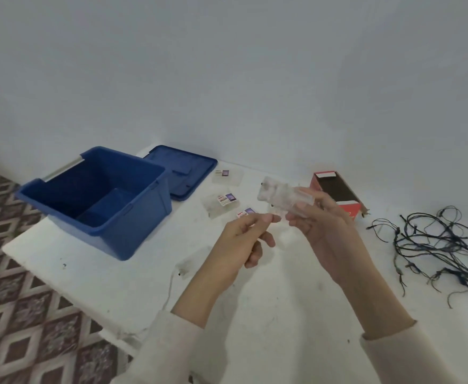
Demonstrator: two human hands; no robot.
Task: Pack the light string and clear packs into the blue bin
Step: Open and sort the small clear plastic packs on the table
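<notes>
The open blue bin [144, 206] stands at the table's left end, and I see nothing inside it. My right hand [327, 231] grips a clear pack [282, 198] raised above the table. My left hand [244, 239] pinches a thin clear piece [263, 218] just left of that pack. Two clear packs with purple labels [221, 205] [227, 177] lie flat between the bin and my hands. A third label [245, 212] shows behind my left fingers. The dark light string [435, 245] lies tangled at the right.
The bin's blue lid [183, 170] lies flat behind the bin. An open red cardboard box [338, 195] lies on its side behind my right hand. A small clear piece with a thin white cord [184, 268] sits near the table's front. Patterned floor [19, 300] borders the table's left edge.
</notes>
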